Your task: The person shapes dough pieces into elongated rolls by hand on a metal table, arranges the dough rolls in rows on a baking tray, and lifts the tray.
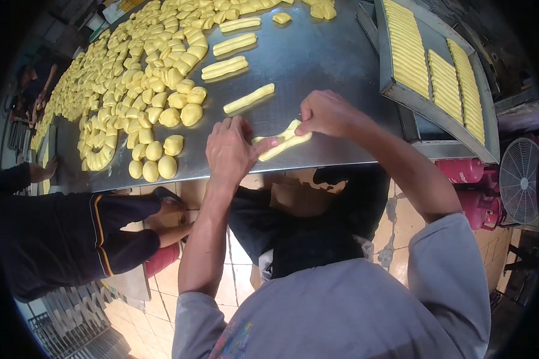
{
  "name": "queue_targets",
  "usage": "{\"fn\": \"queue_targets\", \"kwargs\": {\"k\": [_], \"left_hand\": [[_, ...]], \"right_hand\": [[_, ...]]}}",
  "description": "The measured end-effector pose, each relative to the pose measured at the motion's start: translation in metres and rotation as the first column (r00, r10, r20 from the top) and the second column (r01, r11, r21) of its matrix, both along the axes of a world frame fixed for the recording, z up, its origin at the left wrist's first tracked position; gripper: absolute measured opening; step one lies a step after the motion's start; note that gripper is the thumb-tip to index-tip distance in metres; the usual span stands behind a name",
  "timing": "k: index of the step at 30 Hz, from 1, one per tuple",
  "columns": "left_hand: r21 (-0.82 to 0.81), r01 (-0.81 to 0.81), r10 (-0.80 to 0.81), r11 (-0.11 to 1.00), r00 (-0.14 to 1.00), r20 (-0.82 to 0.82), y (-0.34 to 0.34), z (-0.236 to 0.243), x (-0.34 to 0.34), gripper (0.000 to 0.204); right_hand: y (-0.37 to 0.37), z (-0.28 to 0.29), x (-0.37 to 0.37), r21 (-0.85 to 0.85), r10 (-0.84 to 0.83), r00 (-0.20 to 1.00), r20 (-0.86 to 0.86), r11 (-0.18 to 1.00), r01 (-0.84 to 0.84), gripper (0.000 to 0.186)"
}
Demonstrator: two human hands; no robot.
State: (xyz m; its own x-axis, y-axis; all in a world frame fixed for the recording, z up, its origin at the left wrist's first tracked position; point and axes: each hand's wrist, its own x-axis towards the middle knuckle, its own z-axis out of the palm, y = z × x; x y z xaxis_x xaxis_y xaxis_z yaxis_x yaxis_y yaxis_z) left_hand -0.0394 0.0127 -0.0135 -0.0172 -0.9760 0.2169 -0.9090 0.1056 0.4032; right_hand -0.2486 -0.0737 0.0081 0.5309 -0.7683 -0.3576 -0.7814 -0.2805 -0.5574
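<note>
A strip of pale yellow dough [285, 142] lies near the front edge of the metal table [317, 66], with a lengthwise crease showing. My left hand [232, 145] grips its left end, the thumb pressed on top. At the far right end, the fingers of my right hand [328, 115] are closed on the dough. Just beyond lies a single dough stick [249, 99]. Farther back, dough strips [224, 67] with a groove along them rest in a row. Left of my left hand sit several round dough balls [167, 166].
Many dough pieces [138, 66] cover the table's left side. At the right, a metal tray [389, 90] holds rows of dough sticks [444, 84]. Pink gas cylinders [476, 206] and a fan [524, 182] stand at the right. A person in dark clothes [48, 239] is at my left.
</note>
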Motion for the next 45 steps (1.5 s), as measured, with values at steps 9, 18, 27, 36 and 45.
{"fn": "queue_targets", "kwargs": {"k": [9, 18, 27, 36, 45], "left_hand": [[0.177, -0.091, 0.092, 0.980, 0.996, 0.003, -0.006, 0.020, -0.012, 0.067], [0.024, -0.049, 0.048, 0.999, 0.998, 0.047, -0.002, 0.007, -0.005, 0.066], [0.142, -0.163, 0.162, 0.976, 0.987, 0.023, -0.003, 0.011, -0.009, 0.065], [0.307, -0.177, 0.151, 0.935, 0.983, 0.106, -0.018, 0.026, -0.030, 0.069], [0.160, -0.004, 0.009, 0.987, 1.000, -0.030, 0.000, 0.014, -0.006, 0.058]], "right_hand": [[-0.024, 0.004, 0.028, -0.117, 0.124, 0.922, -0.367, 0.977, -0.177, 0.101], [-0.029, 0.016, 0.006, -0.107, 0.029, 0.916, -0.401, 0.991, -0.078, 0.099], [-0.042, 0.013, -0.023, -0.108, 0.117, 0.972, -0.202, 0.984, -0.140, 0.088], [-0.026, 0.011, 0.010, -0.198, -0.060, 0.922, -0.384, 0.980, -0.019, 0.089], [-0.026, 0.011, -0.005, -0.082, 0.074, 0.959, -0.274, 0.992, -0.100, 0.092]]}}
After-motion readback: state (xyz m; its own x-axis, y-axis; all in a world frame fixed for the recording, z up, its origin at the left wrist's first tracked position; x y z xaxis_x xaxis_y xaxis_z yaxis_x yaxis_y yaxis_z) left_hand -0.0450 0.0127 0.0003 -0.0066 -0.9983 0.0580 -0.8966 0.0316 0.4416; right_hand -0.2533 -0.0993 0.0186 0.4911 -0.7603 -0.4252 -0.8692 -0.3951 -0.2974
